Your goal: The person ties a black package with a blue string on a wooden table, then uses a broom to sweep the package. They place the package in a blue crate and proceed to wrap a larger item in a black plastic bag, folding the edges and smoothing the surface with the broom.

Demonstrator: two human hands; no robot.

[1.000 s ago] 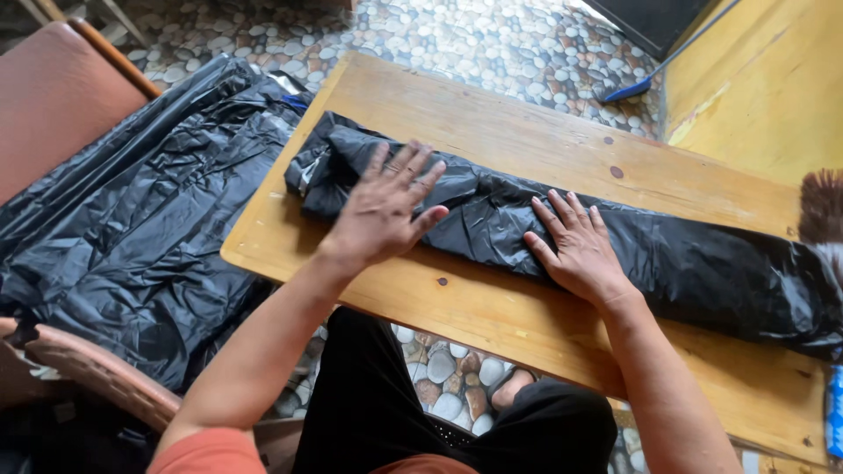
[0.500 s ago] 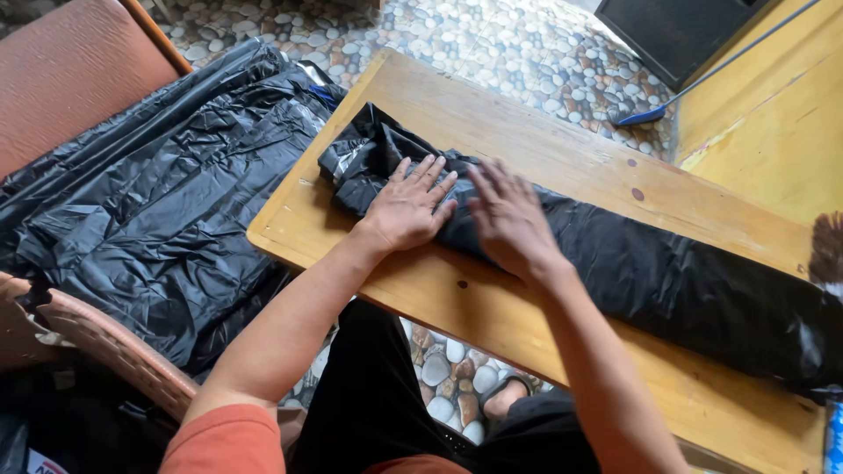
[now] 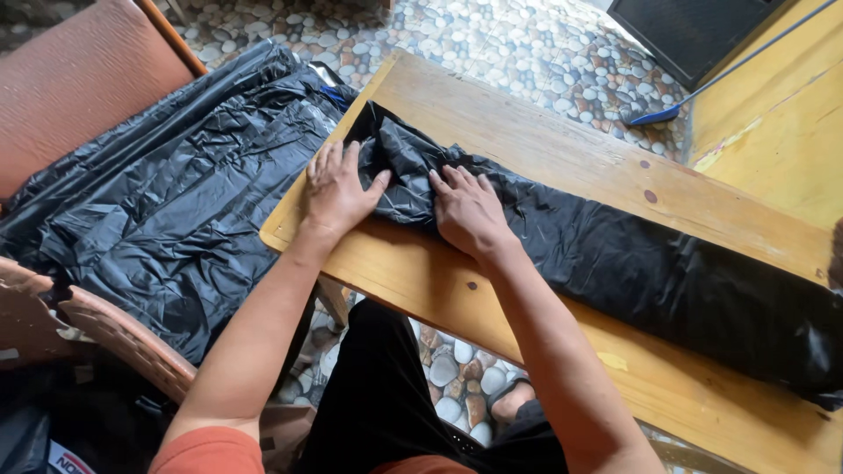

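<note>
A long folded strip of black plastic sheet (image 3: 632, 263) lies across the wooden table (image 3: 544, 149). Its left end is bunched up near the table's left edge. My left hand (image 3: 338, 189) rests flat at that end, thumb against the plastic, fingers spread on the wood and the plastic's edge. My right hand (image 3: 465, 211) presses palm-down on the plastic just to the right, fingers spread. Neither hand grips anything.
A pile of black plastic sheets (image 3: 167, 193) lies on a chair to the left, beside a brown cushion (image 3: 79, 79). The floor is pebble-patterned (image 3: 527, 44). A blue-headed broom (image 3: 659, 114) lies at the upper right next to a yellow wooden surface (image 3: 781, 123).
Both hands slid left along the plastic strip toward its left end. My right hand came close beside my left, and the camera view shifted so the table sits further right.
</note>
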